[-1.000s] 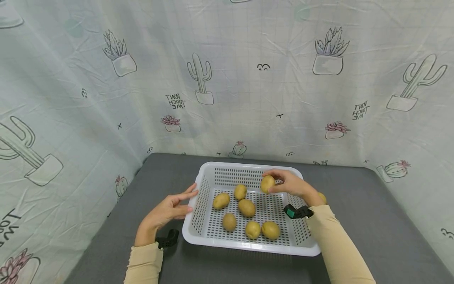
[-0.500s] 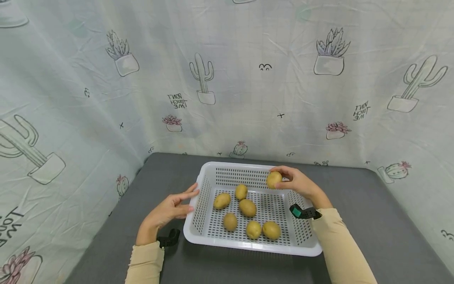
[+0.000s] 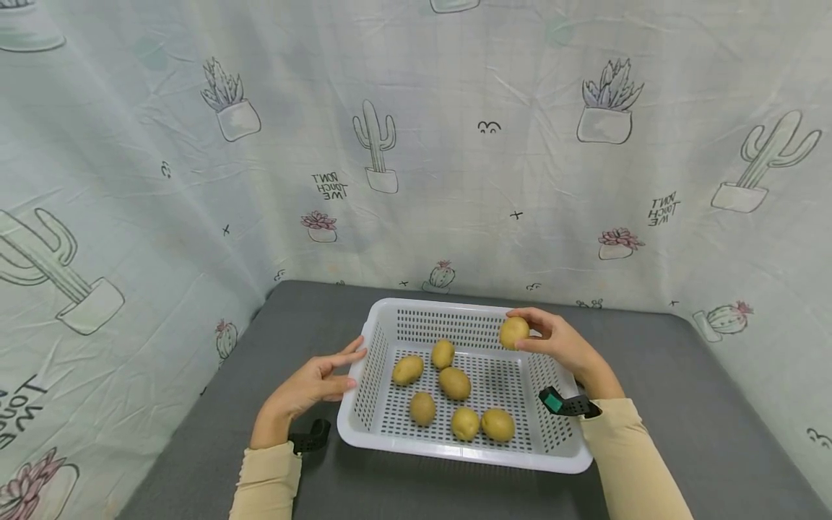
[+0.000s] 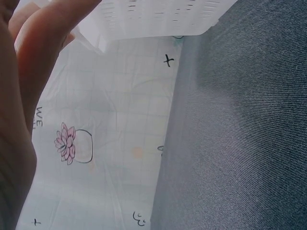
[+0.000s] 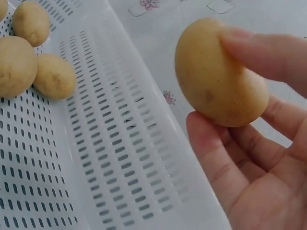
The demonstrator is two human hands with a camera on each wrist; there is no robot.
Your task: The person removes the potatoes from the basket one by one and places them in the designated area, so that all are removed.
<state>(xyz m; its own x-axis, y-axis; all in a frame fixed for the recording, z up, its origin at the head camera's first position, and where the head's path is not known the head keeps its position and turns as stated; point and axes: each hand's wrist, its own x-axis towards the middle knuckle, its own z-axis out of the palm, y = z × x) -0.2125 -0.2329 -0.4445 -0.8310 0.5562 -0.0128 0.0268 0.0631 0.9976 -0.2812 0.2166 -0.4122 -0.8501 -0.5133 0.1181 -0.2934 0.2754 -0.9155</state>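
Head view, at the far left, shows a pale cloth backdrop printed with potted cacti and succulents; it runs along the far side to the right. Before it lies a dark grey tabletop. A beige left sleeve and a black wrist strap come next, then the left hand, its fingers extended and grasping nothing, with fingertips and thumb tip resting on the left rim of a white perforated plastic basket.

On the basket floor, left to right, sit a far-left oblong potato, a rounder near-left potato, a small far potato, a middle potato, a round near potato and, just beside it, a near-right potato.

Raised at the basket's far right corner, clear of the others, is a yellow-skinned potato; whether it is directly above the interior or the rim, I cannot tell. The right hand grips it between thumb and fingers. Farther right are a black wristband with a green patch and a beige right sleeve.
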